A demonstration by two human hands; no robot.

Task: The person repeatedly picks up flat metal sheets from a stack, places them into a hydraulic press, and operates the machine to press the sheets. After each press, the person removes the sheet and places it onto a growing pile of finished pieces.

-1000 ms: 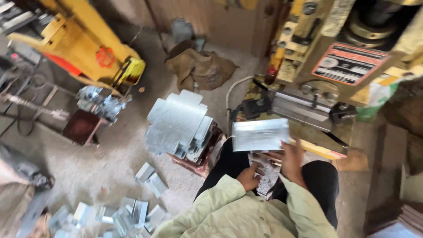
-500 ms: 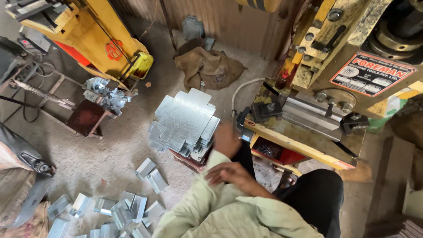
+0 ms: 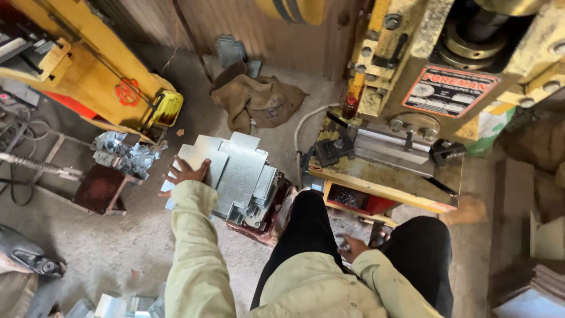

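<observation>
A stack of flat galvanized sheet-metal blanks (image 3: 244, 174) lies on a low stand to my left. My left hand (image 3: 188, 172) is stretched out, fingers spread flat on the stack's left edge. My right hand (image 3: 352, 246) rests between my knees on dark trousers, fingers loosely apart, nothing seen in it. Ahead on the right stands a yellow press (image 3: 406, 88), its steel die bed (image 3: 388, 150) bare.
A second yellow machine (image 3: 88, 76) fills the upper left. Bent metal pieces (image 3: 126, 154) sit piled on a red stand (image 3: 100, 188). A burlap sack (image 3: 259, 100) lies on the dirt floor behind the stack. More cut pieces (image 3: 123, 306) lie by my left elbow.
A second ago both hands held a sheet in front of the press. My left arm has since swung left onto the stack, and my right hand has dropped to my lap.
</observation>
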